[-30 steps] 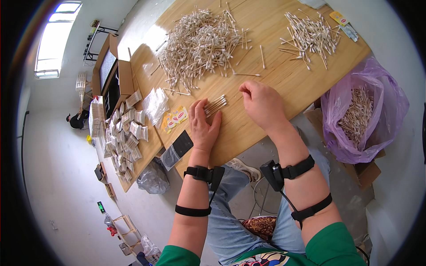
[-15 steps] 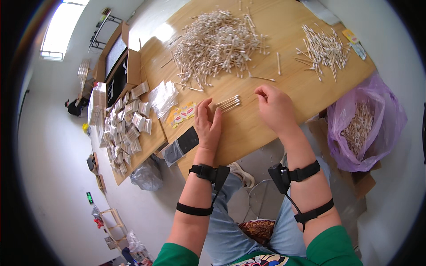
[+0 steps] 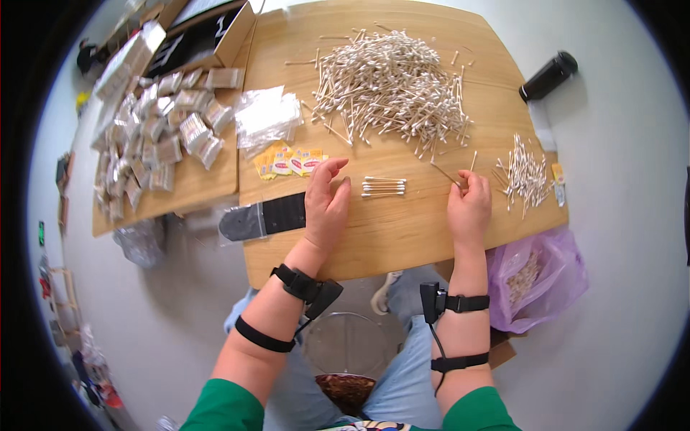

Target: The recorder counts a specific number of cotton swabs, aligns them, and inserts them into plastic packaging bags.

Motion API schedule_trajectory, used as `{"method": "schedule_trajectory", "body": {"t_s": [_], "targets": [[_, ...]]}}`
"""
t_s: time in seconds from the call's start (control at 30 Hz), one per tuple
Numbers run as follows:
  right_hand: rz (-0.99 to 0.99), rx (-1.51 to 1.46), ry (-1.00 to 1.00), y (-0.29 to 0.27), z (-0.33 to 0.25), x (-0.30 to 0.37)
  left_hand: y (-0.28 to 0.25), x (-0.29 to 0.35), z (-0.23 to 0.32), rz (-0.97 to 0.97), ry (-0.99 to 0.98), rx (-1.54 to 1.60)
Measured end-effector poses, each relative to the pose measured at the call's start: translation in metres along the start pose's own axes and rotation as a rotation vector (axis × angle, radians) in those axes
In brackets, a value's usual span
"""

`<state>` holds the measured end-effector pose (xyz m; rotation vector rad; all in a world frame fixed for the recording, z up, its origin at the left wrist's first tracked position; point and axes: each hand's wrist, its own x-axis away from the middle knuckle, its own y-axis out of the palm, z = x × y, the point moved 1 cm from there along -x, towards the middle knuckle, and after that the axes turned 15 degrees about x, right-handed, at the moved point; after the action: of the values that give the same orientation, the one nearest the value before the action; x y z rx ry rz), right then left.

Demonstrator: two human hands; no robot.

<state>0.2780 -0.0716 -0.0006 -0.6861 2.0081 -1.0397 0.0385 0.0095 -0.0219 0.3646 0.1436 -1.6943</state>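
Observation:
A cotton swab (image 3: 444, 173) is pinched between the thumb and fingers of my right hand (image 3: 470, 207), its stick slanting up to the left over the table. My left hand (image 3: 328, 204) holds nothing; its fingers are loosely bent, with the thumb apart from them. Just to the right of that hand, several cotton swabs (image 3: 384, 192) lie side by side in a small row. Farther back rises a large heap of cotton swabs (image 3: 392, 86). To the right of my right hand is a smaller pile of them (image 3: 526, 174).
Yellow-and-white cards (image 3: 291, 162), clear plastic bags (image 3: 267, 118) and a black flat strip in a clear sleeve (image 3: 262, 217) lie around my left hand. Filled packets (image 3: 169, 149) cover the left table. A purple bag (image 3: 546, 276) hangs below the right edge; a black bottle (image 3: 548, 75) stands beyond.
The view has turned and shifted, bringing the black bottle into sight. My right hand has moved right, away from the small row, and a swab now shows plainly in it. My left hand stays beside the row.

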Motion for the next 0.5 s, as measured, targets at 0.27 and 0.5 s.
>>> {"method": "schedule_trajectory", "body": {"t_s": [0.27, 0.5], "targets": [[-0.302, -0.138, -0.264, 0.023, -0.055, -0.006, -0.010, -0.002, 0.004, 0.011, -0.075, 0.041], [-0.497, -0.185, -0.366, 0.016, -0.063, -0.012, -0.003, -0.019, 0.013, -0.125, 0.004, -0.304]]}}
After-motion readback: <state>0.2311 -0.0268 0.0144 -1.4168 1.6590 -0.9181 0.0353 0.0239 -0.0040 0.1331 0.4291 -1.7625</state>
